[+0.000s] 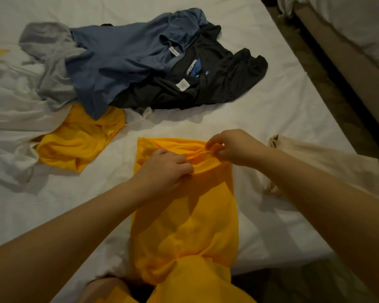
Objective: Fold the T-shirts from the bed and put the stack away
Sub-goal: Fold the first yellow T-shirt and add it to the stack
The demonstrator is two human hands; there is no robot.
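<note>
**While both hands grip a yellow T-shirt [184, 215], others lie heaped on the bed [271, 110]**

As the person leans over the white sheet, the yellow T-shirt lies in front of them as a long narrow strip running away from the near edge of the bed. Its near end is bunched at that edge. More yellow cloth shows below it, and whether that is the same garment cannot be told. The left hand [164, 169] rests on the upper part of the strip, fingers curled and clutching a gather of the cloth. The right hand [234, 147], just beyond it at the far end, pinches a raised fold between thumb and fingertips. The two hands are close together but not touching.

Farther up the bed, well apart from the hands, a blue T-shirt [118, 62] lies crumpled over a black T-shirt [217, 84] on its right and a grey T-shirt [50, 62] on its left. White labels show at the blue and black collars. A second yellow T-shirt [74, 147] lies rumpled just below the heap, its far edge tucked under the blue one. A white garment [9, 110] spreads beside it at the left. A cream cloth [315, 158] lies near the bed's right edge, just past the right forearm. Beyond a strip of dark floor [328, 88], a second bed [359, 25] stands at the upper right.
</note>
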